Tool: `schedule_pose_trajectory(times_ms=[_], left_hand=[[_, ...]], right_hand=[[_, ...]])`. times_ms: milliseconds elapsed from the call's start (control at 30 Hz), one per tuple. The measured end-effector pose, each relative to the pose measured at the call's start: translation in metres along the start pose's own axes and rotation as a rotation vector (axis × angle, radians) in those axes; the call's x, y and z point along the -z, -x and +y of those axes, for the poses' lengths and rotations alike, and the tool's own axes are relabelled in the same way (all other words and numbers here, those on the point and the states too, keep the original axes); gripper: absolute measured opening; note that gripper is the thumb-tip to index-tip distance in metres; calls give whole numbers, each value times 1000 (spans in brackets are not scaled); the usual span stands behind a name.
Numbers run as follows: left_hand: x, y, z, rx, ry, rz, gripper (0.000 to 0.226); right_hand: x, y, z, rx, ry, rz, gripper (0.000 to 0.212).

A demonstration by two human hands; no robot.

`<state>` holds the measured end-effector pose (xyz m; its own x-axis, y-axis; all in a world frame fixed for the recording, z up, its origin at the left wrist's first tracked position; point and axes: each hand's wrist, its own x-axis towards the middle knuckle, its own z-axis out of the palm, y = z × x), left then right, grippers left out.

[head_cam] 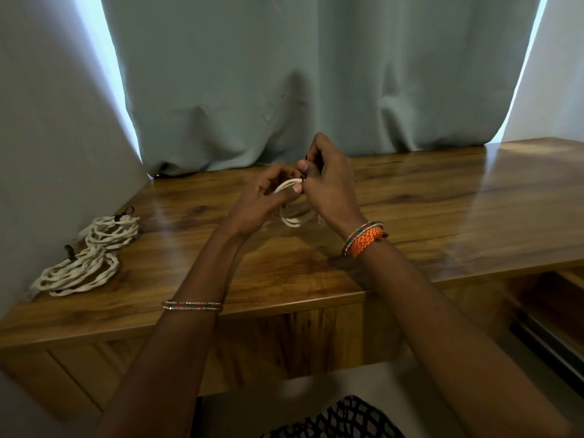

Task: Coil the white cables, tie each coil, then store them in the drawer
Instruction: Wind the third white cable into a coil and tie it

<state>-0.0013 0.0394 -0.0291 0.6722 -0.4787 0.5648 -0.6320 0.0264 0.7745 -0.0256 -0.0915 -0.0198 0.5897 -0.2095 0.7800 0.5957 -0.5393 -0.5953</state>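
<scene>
- A glossy wooden table (426,197) is seen, its far edge set against a grey-green curtain and its left edge against a wall.
- Two coils of white cable are laid near the left edge, touching each other.
- The farther coil (115,230) is bound with a dark tie at its far side.
- The nearer coil (80,271) is bound with a dark tie on its left side and lies close to the front-left corner.
- Window light is reflected at the far-right corner.
</scene>
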Motion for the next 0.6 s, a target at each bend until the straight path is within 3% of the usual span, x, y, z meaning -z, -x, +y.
schedule_pose_trajectory(times_ms=[267,433,600], left_hand=[[-3,0,-5,-10,-24,-64,17],[1,1,-7,1,-22,-42,17],[0,2,-3,-8,-22,0,13]], right_hand=[[0,5,2,-43,-102,97,26],[-4,6,4,-104,-130,113,20],[14,1,-1,114,91,7,18]])
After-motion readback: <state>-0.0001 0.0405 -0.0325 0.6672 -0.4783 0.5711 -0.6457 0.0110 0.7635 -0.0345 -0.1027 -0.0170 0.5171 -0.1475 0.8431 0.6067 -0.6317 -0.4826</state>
